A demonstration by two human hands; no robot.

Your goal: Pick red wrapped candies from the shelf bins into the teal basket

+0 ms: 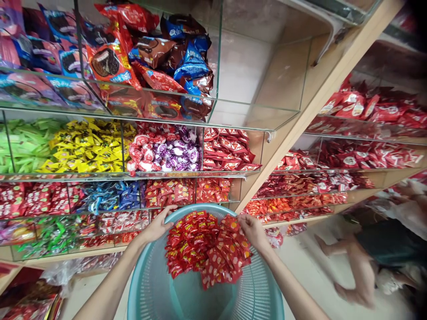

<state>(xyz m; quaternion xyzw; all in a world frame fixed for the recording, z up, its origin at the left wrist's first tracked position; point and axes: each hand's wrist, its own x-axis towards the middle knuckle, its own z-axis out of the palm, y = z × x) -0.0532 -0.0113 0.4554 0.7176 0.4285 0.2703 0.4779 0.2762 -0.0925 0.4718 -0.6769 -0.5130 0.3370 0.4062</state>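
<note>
A teal plastic basket [151, 275] with perforated walls is right in front of me, tilted so that its inside shows. My left hand [160, 226] grips its rim at the far left, thumb inside the wall. On the opposite side, my right hand [254, 230] is closed at the rim, its fingertips right beside the candy; part of its grip is hidden. Inside lie red candy packets with yellow print [190, 244] on the left and red packets with round orange and pale spots [227, 258] on the right.
Glass-fronted shelves [167, 175] hold wrapped sweets: yellow packets [90, 149], purple and white candies [178, 149], chocolate biscuits [110, 64]. A wooden post [287, 138] divides the shelving. At right, a blurred person [360, 271] is low near the floor. Plastic bags [62, 273] lie lower left.
</note>
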